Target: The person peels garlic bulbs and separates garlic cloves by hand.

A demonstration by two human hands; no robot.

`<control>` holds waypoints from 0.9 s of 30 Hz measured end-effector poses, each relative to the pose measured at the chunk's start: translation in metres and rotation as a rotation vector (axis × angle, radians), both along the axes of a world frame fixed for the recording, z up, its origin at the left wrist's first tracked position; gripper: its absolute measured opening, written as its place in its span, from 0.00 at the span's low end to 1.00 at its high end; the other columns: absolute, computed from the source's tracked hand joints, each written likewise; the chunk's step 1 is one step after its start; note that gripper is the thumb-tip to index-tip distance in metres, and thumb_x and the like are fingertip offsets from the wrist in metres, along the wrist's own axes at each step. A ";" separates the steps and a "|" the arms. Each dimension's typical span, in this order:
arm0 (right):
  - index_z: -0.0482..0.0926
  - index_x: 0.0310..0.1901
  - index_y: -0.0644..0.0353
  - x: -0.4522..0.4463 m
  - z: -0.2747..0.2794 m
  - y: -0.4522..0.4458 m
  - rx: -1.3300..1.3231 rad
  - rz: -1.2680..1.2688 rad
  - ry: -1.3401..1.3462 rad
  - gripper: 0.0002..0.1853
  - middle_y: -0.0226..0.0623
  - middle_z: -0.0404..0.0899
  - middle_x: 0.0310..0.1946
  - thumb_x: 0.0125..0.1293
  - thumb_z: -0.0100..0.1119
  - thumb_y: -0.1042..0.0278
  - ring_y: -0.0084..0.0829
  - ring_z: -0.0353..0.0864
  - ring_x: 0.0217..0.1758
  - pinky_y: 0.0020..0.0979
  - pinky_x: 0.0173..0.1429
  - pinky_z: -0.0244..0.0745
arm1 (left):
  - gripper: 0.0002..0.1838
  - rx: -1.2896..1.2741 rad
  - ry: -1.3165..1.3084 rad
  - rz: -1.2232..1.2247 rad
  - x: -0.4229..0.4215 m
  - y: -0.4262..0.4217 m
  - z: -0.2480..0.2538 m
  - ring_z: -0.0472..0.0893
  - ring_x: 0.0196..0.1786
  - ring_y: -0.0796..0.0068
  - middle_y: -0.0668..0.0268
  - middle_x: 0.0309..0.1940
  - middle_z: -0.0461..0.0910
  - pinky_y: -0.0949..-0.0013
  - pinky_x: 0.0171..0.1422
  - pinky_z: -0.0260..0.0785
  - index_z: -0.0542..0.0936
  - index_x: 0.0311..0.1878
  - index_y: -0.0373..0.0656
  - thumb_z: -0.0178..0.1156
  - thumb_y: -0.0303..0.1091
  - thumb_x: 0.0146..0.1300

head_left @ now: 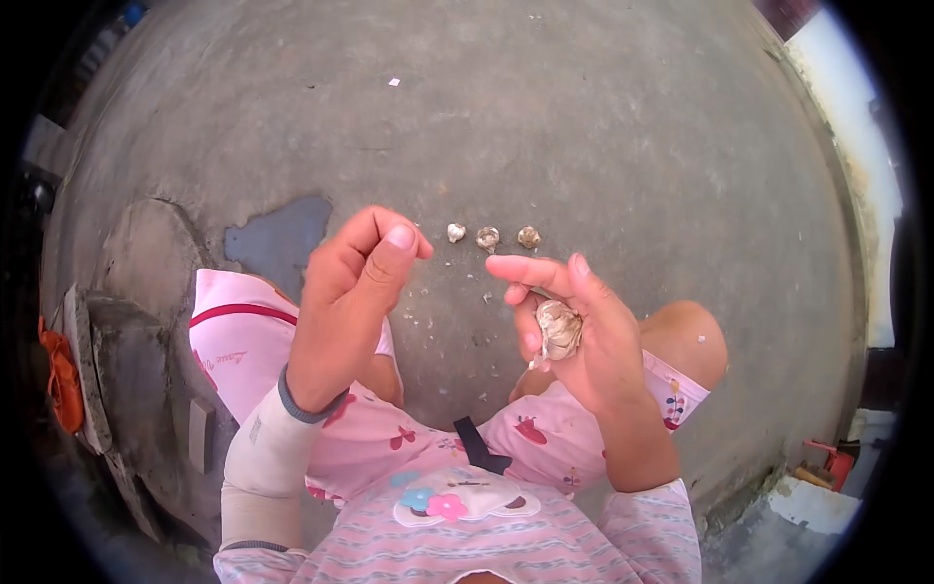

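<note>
A garlic bulb (559, 330) with papery, peeling skin rests in the palm of my right hand (584, 326), held by the curled lower fingers while the index finger points left. My left hand (360, 282) is raised to the left of it, fingers curled in and thumb against the index finger; whatever is pinched there, if anything, is too small to name. On the concrete ground beyond my hands, three small bulbs lie in a row: a whitish one (455, 233), a brownish one (487, 238) and another brown one (528, 237).
Bits of skin lie scattered on the concrete ground (584, 127) between my legs. A dark patch (279, 237) is left of my left hand. An orange object (62, 380) is at the far left, a red one (837, 465) at the lower right.
</note>
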State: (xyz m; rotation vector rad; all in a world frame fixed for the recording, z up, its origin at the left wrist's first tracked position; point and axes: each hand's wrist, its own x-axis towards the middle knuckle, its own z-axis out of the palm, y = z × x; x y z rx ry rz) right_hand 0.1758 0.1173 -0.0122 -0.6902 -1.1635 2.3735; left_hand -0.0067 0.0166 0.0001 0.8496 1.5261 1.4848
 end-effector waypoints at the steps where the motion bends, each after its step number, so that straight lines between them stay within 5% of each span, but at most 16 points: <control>1: 0.74 0.56 0.69 -0.003 0.000 -0.002 0.011 -0.008 -0.035 0.30 0.33 0.73 0.35 0.76 0.31 0.49 0.18 0.70 0.27 0.20 0.26 0.64 | 0.14 0.002 -0.005 -0.010 -0.002 -0.002 -0.001 0.57 0.22 0.89 0.78 0.19 0.62 0.81 0.25 0.48 0.72 0.35 0.43 0.48 0.42 0.73; 5: 0.76 0.55 0.66 -0.005 -0.018 -0.004 0.289 0.097 -0.154 0.29 0.31 0.72 0.30 0.75 0.36 0.47 0.18 0.69 0.24 0.20 0.23 0.63 | 0.12 0.009 -0.021 0.031 -0.005 -0.007 -0.002 0.59 0.24 0.90 0.76 0.24 0.65 0.81 0.26 0.49 0.71 0.42 0.41 0.50 0.42 0.71; 8: 0.78 0.48 0.68 -0.010 -0.023 0.000 0.163 0.118 -0.130 0.28 0.33 0.72 0.29 0.73 0.41 0.46 0.19 0.70 0.24 0.21 0.24 0.65 | 0.16 0.103 -0.011 0.053 -0.007 -0.008 0.002 0.60 0.26 0.91 0.76 0.31 0.66 0.83 0.27 0.51 0.68 0.54 0.40 0.55 0.34 0.66; 10: 0.78 0.43 0.69 -0.024 -0.019 -0.004 0.180 0.160 -0.267 0.29 0.35 0.72 0.28 0.71 0.45 0.44 0.21 0.72 0.27 0.23 0.28 0.67 | 0.15 0.181 -0.080 0.176 -0.014 -0.011 0.015 0.61 0.26 0.91 0.76 0.30 0.66 0.83 0.28 0.53 0.69 0.53 0.38 0.55 0.31 0.64; 13: 0.75 0.49 0.72 -0.051 -0.056 -0.037 0.820 0.292 -0.366 0.33 0.43 0.72 0.31 0.67 0.50 0.41 0.35 0.74 0.33 0.31 0.39 0.72 | 0.15 0.327 -0.174 0.299 -0.024 -0.014 0.029 0.60 0.25 0.91 0.76 0.29 0.66 0.83 0.28 0.52 0.69 0.52 0.37 0.55 0.27 0.62; 16: 0.66 0.62 0.71 -0.076 -0.055 -0.083 0.987 0.624 -0.316 0.40 0.52 0.72 0.36 0.62 0.57 0.41 0.48 0.75 0.41 0.40 0.49 0.71 | 0.15 0.444 -0.208 0.328 -0.031 -0.016 0.039 0.60 0.24 0.90 0.75 0.28 0.65 0.82 0.27 0.52 0.69 0.51 0.37 0.55 0.27 0.61; 19: 0.66 0.60 0.71 -0.090 -0.066 -0.122 0.940 0.420 -0.251 0.40 0.58 0.73 0.40 0.59 0.61 0.42 0.54 0.75 0.46 0.43 0.52 0.70 | 0.15 0.482 -0.197 0.333 -0.034 -0.016 0.053 0.60 0.24 0.90 0.76 0.27 0.65 0.82 0.27 0.52 0.69 0.50 0.37 0.56 0.28 0.60; 23: 0.78 0.31 0.65 -0.074 -0.061 -0.119 1.192 0.476 -0.303 0.18 0.41 0.73 0.29 0.57 0.66 0.56 0.42 0.75 0.29 0.38 0.34 0.70 | 0.14 0.451 -0.163 0.328 -0.031 -0.013 0.049 0.61 0.25 0.89 0.76 0.27 0.65 0.81 0.27 0.53 0.70 0.50 0.37 0.55 0.27 0.61; 27: 0.79 0.28 0.63 -0.064 -0.054 -0.119 1.446 0.388 -0.197 0.11 0.32 0.79 0.31 0.60 0.62 0.63 0.35 0.81 0.30 0.35 0.30 0.77 | 0.14 0.389 -0.131 0.308 -0.031 -0.012 0.045 0.61 0.25 0.89 0.76 0.25 0.65 0.81 0.27 0.52 0.70 0.50 0.37 0.56 0.28 0.61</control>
